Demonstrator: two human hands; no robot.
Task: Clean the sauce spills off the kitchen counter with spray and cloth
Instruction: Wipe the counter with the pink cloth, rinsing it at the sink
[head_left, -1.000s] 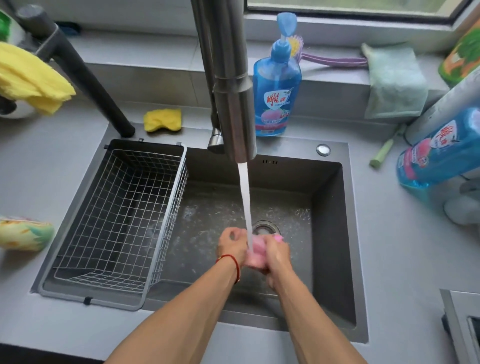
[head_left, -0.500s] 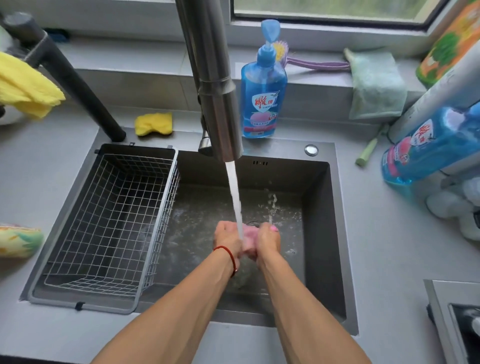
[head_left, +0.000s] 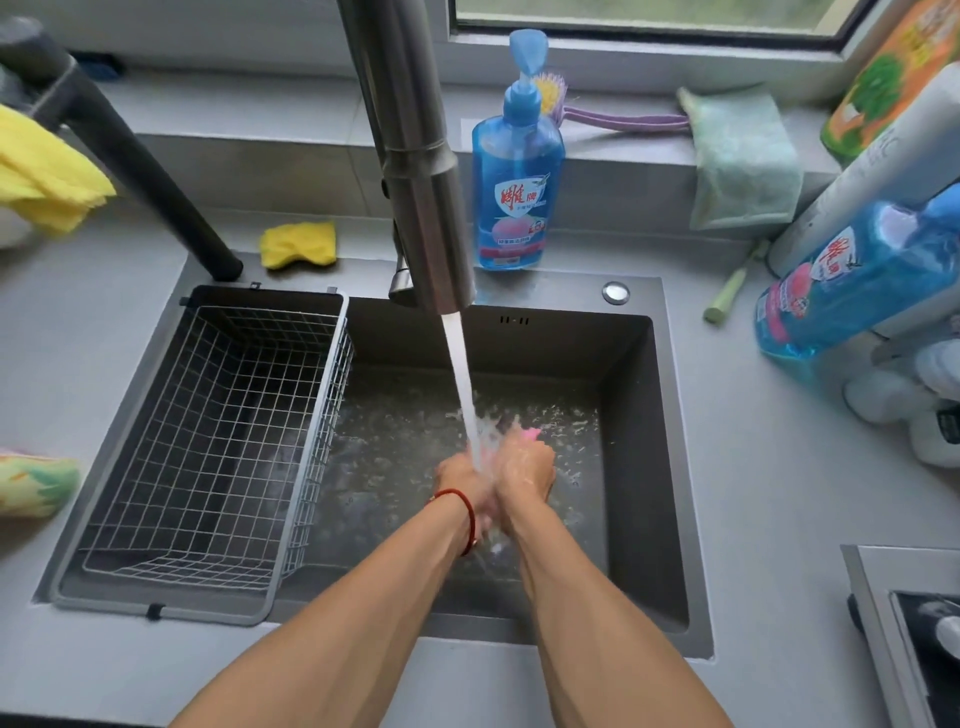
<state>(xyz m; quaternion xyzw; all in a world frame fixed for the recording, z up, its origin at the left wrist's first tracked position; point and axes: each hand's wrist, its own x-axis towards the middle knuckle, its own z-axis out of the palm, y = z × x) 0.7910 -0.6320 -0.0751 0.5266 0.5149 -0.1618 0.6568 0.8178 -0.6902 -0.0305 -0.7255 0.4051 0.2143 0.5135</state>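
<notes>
Both my hands are down in the dark sink (head_left: 631, 467), pressed together under the running water from the steel faucet (head_left: 423, 171). My left hand (head_left: 460, 480), with a red string at the wrist, and my right hand (head_left: 527, 470) grip a wet pink cloth (head_left: 532, 433) between them. Only a small pink corner of the cloth shows above my right hand; the rest is hidden by fingers and splashing water.
A wire basket (head_left: 208, 447) fills the sink's left half. A blue pump bottle (head_left: 517, 176) stands behind the sink, a yellow sponge (head_left: 297, 244) to its left, a green towel (head_left: 740, 156) on the sill. More bottles (head_left: 852, 280) crowd the right counter; a stove corner (head_left: 909, 623) shows bottom right.
My hands keep working the pink cloth under the stream; less of the cloth shows now and more water splashes around them. The camera view has shifted slightly.
</notes>
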